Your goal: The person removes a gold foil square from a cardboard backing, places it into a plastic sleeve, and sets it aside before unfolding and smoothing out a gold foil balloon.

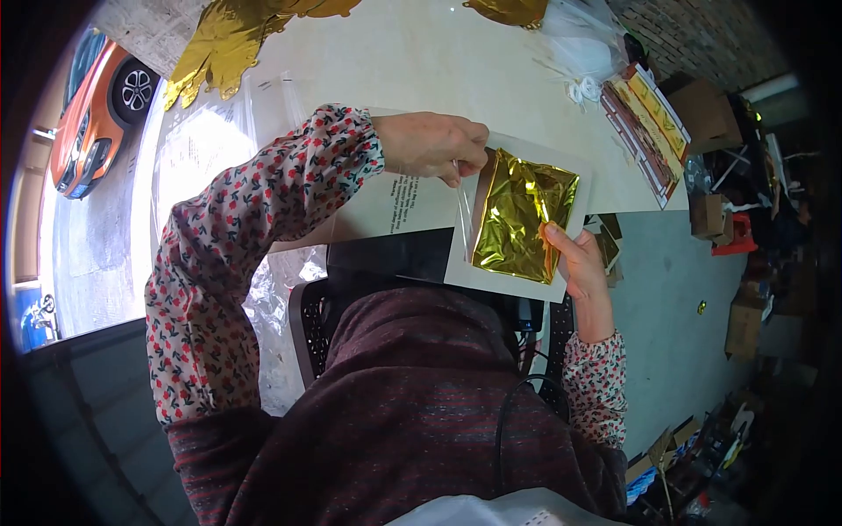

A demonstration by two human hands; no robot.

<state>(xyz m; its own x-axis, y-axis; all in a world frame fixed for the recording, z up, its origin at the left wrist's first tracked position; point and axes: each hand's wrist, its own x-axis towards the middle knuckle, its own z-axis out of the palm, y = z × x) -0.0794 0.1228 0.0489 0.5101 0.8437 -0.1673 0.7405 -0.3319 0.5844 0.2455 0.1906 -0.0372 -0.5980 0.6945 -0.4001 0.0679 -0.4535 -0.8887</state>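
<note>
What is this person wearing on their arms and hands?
Both arms are covered in long, loose sleeves of pale fabric printed with small red flowers and dark leaves, gathered at the wrist. The left hand and right hand are bare, with no gloves. A dark maroon knit vest covers the torso.

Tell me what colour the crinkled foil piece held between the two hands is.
Shiny gold. The foil piece lies on a white card; the head view shows it clearly.

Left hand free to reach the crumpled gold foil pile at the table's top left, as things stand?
Probably not right away. The left hand is pinching the clear plastic sleeve over the folded gold foil sheet. The table path to the crumpled gold foil pile looks open, but it lies well beyond the hand.
</note>
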